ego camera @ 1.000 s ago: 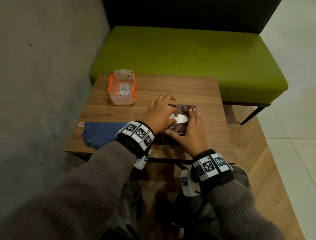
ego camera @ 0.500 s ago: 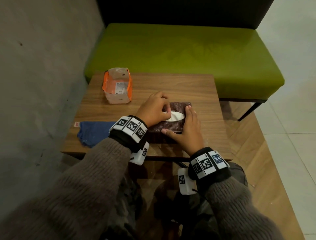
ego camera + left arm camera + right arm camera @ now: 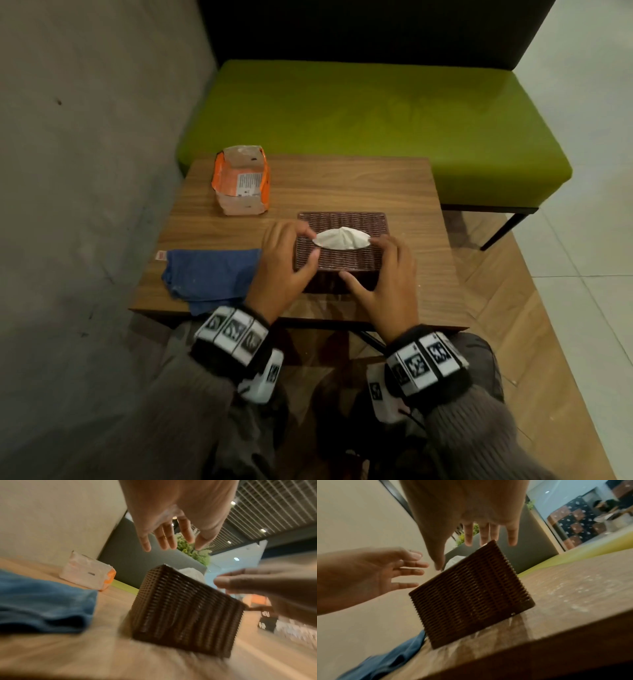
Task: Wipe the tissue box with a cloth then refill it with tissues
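Note:
The brown woven tissue box [image 3: 342, 260] stands on the wooden table [image 3: 342, 178], with a white tissue [image 3: 342, 238] puffed out of its top slot. My left hand [image 3: 291, 251] hovers at the box's left side and my right hand [image 3: 387, 263] at its right front corner. Both are spread and hold nothing. In the left wrist view the left fingers [image 3: 168, 538] hang in the air above the box [image 3: 185, 615]. The right wrist view shows the right fingers [image 3: 488, 534] likewise off the box [image 3: 471, 595]. The blue cloth [image 3: 209, 274] lies flat to the left.
An opened orange tissue pack [image 3: 242, 185] stands at the table's far left. A green bench [image 3: 359, 113] runs behind the table and a grey wall [image 3: 85, 171] closes the left side. White specks lie on the table right of the box [image 3: 573, 595].
My left fingers have left the slot and my right hand has come off the box. Both hands now hover spread beside it, and the tissue stands further out of the slot.

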Available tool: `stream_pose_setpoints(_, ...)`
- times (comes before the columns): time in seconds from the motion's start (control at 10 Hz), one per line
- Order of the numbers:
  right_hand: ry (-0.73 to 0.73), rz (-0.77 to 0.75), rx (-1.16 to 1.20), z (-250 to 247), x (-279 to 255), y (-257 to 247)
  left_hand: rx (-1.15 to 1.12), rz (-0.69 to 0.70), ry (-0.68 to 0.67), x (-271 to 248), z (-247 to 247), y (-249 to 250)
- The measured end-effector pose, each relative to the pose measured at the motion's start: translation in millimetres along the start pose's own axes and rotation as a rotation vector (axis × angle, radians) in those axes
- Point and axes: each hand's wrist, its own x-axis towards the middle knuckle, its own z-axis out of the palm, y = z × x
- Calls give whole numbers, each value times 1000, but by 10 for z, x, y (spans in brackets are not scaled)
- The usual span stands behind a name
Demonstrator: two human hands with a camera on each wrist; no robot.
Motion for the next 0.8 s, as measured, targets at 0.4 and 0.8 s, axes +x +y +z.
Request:
stream_pose_setpoints(0.4,116,-75,-17,66,54,81,212,-1,-53,-31,170,-131)
stream_pose_setpoints(0.8,110,-64,59,121,385,244,-22,-117,-46,335,228,-296)
